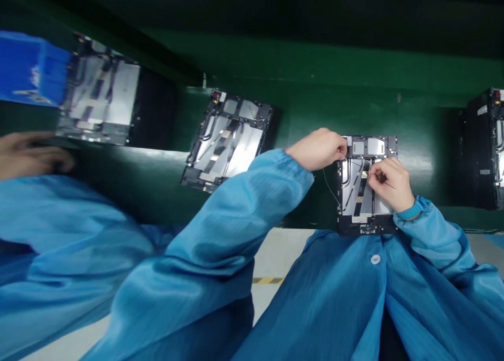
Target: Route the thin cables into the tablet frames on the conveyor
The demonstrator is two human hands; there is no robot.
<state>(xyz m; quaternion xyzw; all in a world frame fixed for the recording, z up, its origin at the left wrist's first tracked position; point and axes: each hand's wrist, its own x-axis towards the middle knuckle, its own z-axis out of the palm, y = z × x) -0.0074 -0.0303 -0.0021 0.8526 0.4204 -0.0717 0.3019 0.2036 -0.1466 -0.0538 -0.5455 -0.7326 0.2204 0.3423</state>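
An opened tablet-like device [356, 193] with a black frame, silver panels and dark ribbon strips lies on the green bench in front of me. At its upper left corner, my left hand [322, 146] is closed in a pinch. A thin wire [329, 186] comes out from under that hand and curves down along the device's left edge. My right hand [391, 185] is above the device's middle right, its thumb and fingers pinched on a thin dark wire. The fingertips hide exactly where each pinch grips.
To the left lies a similar device [226, 140]. Further left are a stack of such devices [98, 95], a blue bin [31, 69] and a co-worker's blurred hand [33, 156] and blue sleeve. Another stack [482, 145] stands at the right edge of the green bench [307, 119].
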